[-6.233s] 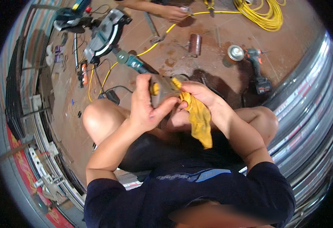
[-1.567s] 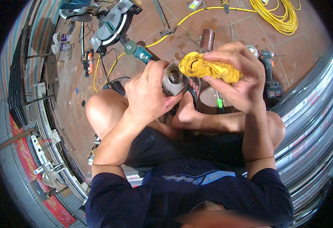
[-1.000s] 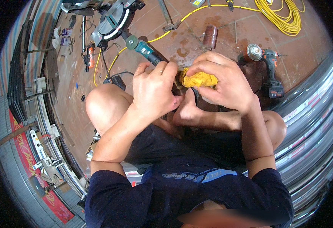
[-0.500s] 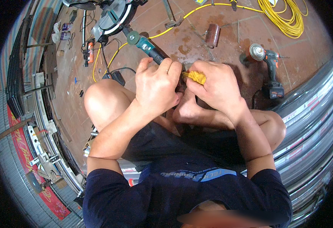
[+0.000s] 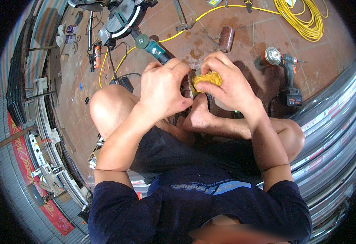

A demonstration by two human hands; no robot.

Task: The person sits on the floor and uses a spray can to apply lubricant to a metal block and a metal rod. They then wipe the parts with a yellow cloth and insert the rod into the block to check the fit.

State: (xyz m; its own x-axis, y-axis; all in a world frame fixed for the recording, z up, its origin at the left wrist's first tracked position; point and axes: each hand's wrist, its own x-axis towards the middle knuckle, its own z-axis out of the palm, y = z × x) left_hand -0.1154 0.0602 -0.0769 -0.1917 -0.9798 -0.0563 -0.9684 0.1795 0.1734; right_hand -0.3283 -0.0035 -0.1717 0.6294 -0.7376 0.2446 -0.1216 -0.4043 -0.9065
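My right hand (image 5: 229, 81) is closed on a crumpled yellow cloth (image 5: 207, 80), pinching it between thumb and fingers. My left hand (image 5: 161, 89) curls around a dark brown piece (image 5: 188, 84) that it mostly hides, so its kind cannot be made out. The cloth is up against the right side of that piece, above my crossed legs. Just beyond the left hand, a teal angle grinder (image 5: 157, 51) with a round disc lies on the floor.
A mitre saw (image 5: 123, 20) stands at the far left. Yellow cable (image 5: 304, 24) lies coiled far right. A brown can (image 5: 227, 39), a spray can (image 5: 272, 56) and a cordless drill (image 5: 290, 77) are on the tiled floor (image 5: 263, 20). Wrapped metal profiles (image 5: 332, 130) line my right side.
My right hand has turned and lifted slightly, showing more of the yellow cloth. My left hand has shifted a little left, and more of the dark piece shows between the hands.
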